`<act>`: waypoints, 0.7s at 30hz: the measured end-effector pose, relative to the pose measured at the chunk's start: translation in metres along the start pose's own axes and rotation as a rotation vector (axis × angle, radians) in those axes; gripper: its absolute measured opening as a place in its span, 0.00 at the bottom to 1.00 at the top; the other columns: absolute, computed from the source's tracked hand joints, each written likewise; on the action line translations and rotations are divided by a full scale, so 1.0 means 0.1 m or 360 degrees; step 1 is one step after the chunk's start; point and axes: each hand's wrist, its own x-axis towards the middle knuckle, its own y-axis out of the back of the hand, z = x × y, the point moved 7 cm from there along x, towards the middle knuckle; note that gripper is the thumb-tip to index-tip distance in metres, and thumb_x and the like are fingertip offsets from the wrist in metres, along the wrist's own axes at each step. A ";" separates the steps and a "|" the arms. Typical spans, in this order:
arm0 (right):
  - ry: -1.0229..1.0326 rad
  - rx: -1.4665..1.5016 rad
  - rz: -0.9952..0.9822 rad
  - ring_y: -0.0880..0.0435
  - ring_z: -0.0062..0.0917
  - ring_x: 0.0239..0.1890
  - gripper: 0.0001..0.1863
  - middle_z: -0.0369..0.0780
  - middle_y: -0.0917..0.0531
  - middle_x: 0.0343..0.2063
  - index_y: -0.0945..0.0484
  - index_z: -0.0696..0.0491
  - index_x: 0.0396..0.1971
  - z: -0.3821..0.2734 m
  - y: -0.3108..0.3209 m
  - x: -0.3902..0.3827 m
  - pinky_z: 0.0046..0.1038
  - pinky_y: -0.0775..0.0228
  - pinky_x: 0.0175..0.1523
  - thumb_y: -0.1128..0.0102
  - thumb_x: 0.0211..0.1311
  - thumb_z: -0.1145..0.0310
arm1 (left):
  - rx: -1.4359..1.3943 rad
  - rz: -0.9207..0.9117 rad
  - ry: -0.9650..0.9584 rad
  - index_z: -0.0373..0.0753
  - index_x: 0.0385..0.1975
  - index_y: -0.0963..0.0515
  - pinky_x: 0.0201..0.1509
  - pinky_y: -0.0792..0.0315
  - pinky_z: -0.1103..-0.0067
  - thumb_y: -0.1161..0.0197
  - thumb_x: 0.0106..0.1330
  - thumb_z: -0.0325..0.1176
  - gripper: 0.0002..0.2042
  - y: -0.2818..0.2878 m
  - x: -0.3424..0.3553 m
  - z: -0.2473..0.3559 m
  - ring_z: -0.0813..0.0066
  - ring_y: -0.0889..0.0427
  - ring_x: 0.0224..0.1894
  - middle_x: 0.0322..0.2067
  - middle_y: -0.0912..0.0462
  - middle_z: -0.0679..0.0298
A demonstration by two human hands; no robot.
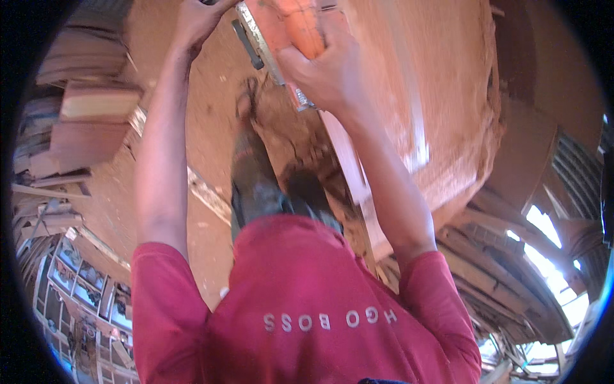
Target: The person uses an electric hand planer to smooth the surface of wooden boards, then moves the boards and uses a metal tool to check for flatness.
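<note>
An orange hand-held power tool (300,29) with a pale metal plate along its left side is at the top of the view. My right hand (329,67) is wrapped round its orange handle, slightly blurred by motion. My left hand (199,22) is at the top edge, beside the tool's far left corner. Its fingers curl about a dark part there, though the picture's edge cuts off the fingertips. Below the tool, a pale board (345,153) runs toward me past my right forearm. The surface under the tool is hidden.
To the right lies a broad brown surface (448,83) with a pale strip (417,128) on it. Stacked wooden boards (96,121) stand at the left, and more planks (492,275) lean at the lower right. My feet are on brown ground, near a narrow wood piece (208,195).
</note>
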 end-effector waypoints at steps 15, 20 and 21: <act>-0.0782 -0.0009 -0.0420 0.13 0.43 0.30 0.25 0.47 0.16 0.28 0.22 0.57 0.44 0.60 1.41 -4.36 0.36 0.22 0.33 0.29 0.41 0.69 | 0.0371 -0.0216 0.0103 0.29 0.63 0.32 0.63 0.35 0.67 0.18 0.42 0.51 0.49 -1.49 -4.07 -0.33 0.56 0.30 0.56 0.51 0.30 0.50; -0.0760 0.0094 -0.0383 0.12 0.40 0.29 0.24 0.47 0.17 0.25 0.22 0.57 0.43 0.54 1.04 -3.36 0.35 0.23 0.33 0.31 0.41 0.71 | 0.0483 -0.0095 -0.0004 0.32 0.63 0.30 0.63 0.33 0.68 0.19 0.44 0.50 0.46 -1.14 -3.19 -0.24 0.57 0.26 0.56 0.52 0.27 0.51; -0.0771 0.0101 -0.0343 0.12 0.40 0.29 0.24 0.47 0.17 0.25 0.22 0.58 0.44 0.51 0.95 -3.09 0.35 0.23 0.33 0.32 0.41 0.71 | 0.0484 -0.0085 -0.0030 0.32 0.63 0.30 0.63 0.33 0.68 0.19 0.44 0.50 0.46 -1.04 -2.94 -0.23 0.58 0.26 0.57 0.52 0.26 0.51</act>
